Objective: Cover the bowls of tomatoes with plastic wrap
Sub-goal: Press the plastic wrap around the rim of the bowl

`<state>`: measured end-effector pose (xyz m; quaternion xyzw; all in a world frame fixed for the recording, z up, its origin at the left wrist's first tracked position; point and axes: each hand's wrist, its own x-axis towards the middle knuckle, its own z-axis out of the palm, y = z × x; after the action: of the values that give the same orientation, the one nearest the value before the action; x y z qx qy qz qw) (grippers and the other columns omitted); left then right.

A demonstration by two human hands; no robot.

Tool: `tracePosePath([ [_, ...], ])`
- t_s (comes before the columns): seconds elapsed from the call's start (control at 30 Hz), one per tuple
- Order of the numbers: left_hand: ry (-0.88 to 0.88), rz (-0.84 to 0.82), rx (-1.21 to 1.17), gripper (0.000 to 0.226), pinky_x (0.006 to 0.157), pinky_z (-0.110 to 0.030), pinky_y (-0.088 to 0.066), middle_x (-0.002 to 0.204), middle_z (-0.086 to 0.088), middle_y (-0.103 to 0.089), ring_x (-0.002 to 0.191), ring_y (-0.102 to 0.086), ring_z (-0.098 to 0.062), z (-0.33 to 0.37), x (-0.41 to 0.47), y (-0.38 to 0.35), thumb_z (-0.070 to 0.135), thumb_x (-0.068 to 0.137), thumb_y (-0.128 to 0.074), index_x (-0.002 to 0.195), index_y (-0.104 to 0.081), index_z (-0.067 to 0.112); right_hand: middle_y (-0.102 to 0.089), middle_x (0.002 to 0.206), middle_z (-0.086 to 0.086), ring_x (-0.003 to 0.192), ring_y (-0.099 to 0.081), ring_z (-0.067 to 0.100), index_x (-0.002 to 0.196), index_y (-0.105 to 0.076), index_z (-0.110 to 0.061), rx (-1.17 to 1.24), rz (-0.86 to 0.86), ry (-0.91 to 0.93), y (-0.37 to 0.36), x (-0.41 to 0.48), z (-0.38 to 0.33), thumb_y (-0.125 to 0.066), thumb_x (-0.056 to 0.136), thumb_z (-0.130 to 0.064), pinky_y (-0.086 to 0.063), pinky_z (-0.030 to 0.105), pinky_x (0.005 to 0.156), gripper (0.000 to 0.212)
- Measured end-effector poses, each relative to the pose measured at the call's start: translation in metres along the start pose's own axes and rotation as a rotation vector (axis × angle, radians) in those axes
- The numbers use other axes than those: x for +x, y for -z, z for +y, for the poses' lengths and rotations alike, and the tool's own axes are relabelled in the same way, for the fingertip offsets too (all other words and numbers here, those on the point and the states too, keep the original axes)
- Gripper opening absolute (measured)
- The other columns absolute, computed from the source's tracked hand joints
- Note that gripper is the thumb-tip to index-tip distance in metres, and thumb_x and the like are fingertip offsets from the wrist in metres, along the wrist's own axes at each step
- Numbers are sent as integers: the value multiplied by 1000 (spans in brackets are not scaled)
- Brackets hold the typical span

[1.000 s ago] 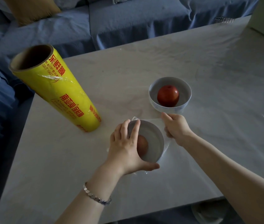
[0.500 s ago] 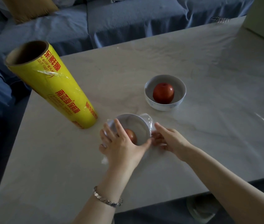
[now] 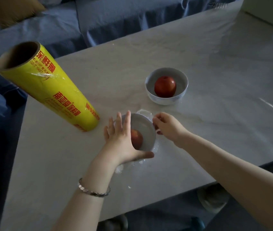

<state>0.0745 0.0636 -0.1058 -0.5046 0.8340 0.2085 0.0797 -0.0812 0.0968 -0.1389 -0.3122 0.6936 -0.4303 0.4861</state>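
Near the counter's (image 3: 199,64) front edge, the left hand (image 3: 120,140) has its grip around the near bowl (image 3: 145,130), tilted; right hand (image 3: 167,125) pinches the plastic wrap (image 3: 145,113). Tip further and the tomato (image 3: 136,139) could roll out, or the wrap tear.

Single head-worn wide-angle view, looking forward and steeply down onto the table (image 3: 199,55) from close above its near edge. Sofa (image 3: 115,19) lies across 12 o'clock; both forearms enter from 6 o'clock. No second view, so no overlap.
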Motion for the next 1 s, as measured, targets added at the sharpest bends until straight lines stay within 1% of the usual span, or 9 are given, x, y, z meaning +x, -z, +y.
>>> tracePosePath([
  [0.17,-56,123,-3,138,116,-42,-4,158,-5,10,145,6,-27,-9,0,-8,76,50,-67,146,17,23,-45,65,4,52,-46,17,90,-38,-9,59,131,70,3,-1,-16,-32,97,-10,-44,27,55,9],
  [0.3,-50,170,-16,135,115,-40,-3,158,-1,10,145,8,-24,-12,-1,-13,77,51,-65,147,12,23,-44,69,0,68,-42,19,86,-35,-12,-105,180,119,-12,4,-18,-32,97,-19,-41,38,70,13],
  [0.4,-35,172,-24,134,116,-40,-3,158,0,12,145,8,-24,-12,0,-14,78,52,-64,147,13,23,-43,68,-3,65,-41,16,86,-34,-12,-126,210,148,-14,6,-19,-31,97,-20,-36,31,63,15],
  [0.5,-39,174,-14,135,115,-39,-4,158,0,12,144,7,-24,-12,0,-14,78,52,-64,147,14,23,-41,65,-5,59,-38,10,85,-33,-12,-153,264,252,-10,5,-16,-31,98,-17,-33,19,53,14],
  [0.57,-52,178,-6,135,115,-39,-5,158,0,11,144,6,-24,-12,0,-13,77,51,-65,147,14,23,-41,65,-4,60,-38,11,85,-33,-11,-142,299,272,-8,5,-11,-31,98,-18,-33,19,51,14],
  [0.73,-58,183,-10,136,114,-40,-8,158,0,10,144,5,-24,-14,1,-14,77,50,-65,146,15,24,-41,67,-4,59,-36,9,89,-35,-11,-118,383,197,-5,10,1,-32,97,-18,-32,15,49,12],
  [0.8,-55,180,-13,136,115,-39,-7,158,0,10,144,5,-23,-13,1,-14,77,50,-65,146,15,25,-43,68,-3,61,-39,11,90,-35,-12,-101,387,148,-7,15,4,-32,98,-19,-32,27,54,11],
  [0.9,-51,188,-12,135,114,-39,-7,158,0,9,144,4,-23,-12,0,-14,76,51,-65,146,15,25,-44,69,-2,66,-42,19,89,-36,-12,-70,388,80,-13,23,9,-34,97,-19,-27,26,59,12],
  [1.0,-33,199,2,134,114,-39,-9,158,-1,8,144,2,-24,-11,-1,-16,77,51,-64,147,13,24,-54,76,4,72,-51,23,92,-45,-12,-94,344,1,-14,26,15,-39,96,-24,-36,28,59,13],
])
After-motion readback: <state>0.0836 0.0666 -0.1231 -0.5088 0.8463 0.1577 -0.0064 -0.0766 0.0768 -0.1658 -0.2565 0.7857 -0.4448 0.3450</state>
